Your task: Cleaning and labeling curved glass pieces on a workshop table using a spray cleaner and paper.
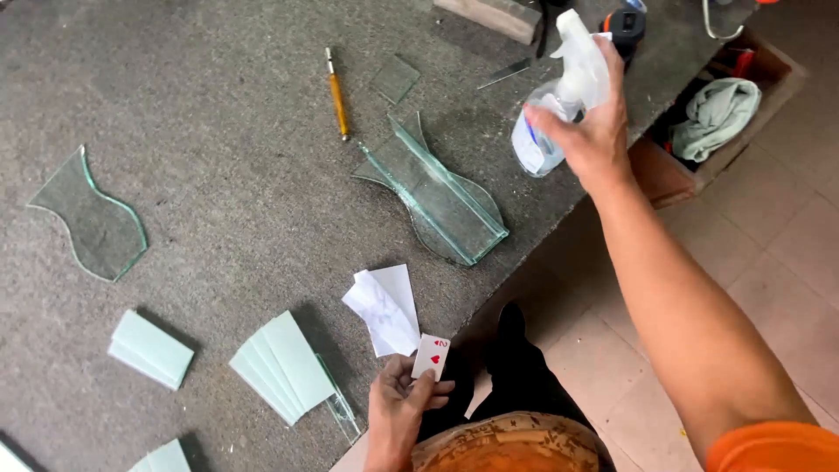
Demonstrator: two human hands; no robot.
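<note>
My right hand (587,131) is wrapped around a clear spray bottle (559,96) with a white trigger head, standing near the table's right edge. My left hand (398,406) pinches a small white playing card (431,356) with red marks at the table's near edge. Just above that card lie crumpled white paper pieces (384,308). A stack of curved, vase-shaped glass pieces (437,194) rests in the middle of the grey table (218,175), between the two hands.
Another curved glass piece (94,223) lies at the left. Fanned rectangular glass strips (284,365) and a smaller stack (150,349) sit near the front. A yellow-handled glass cutter (337,94) and a small glass square (396,79) lie farther back. A box with a cloth (717,114) stands on the tiled floor.
</note>
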